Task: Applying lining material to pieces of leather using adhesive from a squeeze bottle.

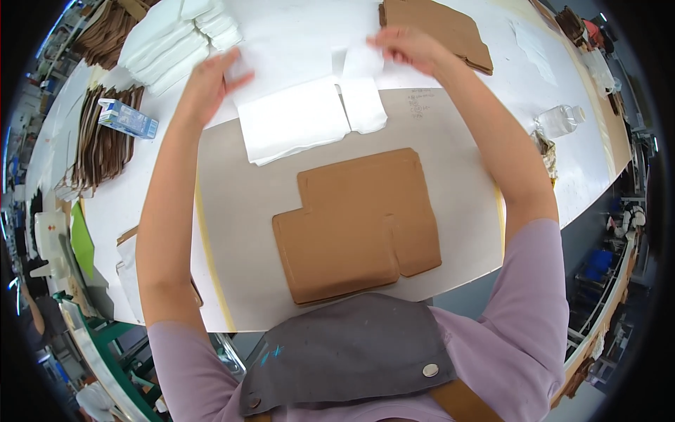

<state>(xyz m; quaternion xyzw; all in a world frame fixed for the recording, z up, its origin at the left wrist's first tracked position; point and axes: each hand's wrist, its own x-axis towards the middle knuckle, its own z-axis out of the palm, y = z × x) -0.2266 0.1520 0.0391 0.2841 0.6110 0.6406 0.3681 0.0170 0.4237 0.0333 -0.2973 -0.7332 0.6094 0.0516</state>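
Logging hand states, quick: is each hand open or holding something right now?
Left hand: fingers parted beside a blurred white sheet; grip cannot be told.
Right hand: fingers bent, across from the left; grip cannot be told.

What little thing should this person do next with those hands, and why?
Perhaps lower the blurred white sheet onto the flat white piece just nearer the body: the sheet seems to span between the left hand and right hand, beyond that piece. Blur hides how firmly either holds it.
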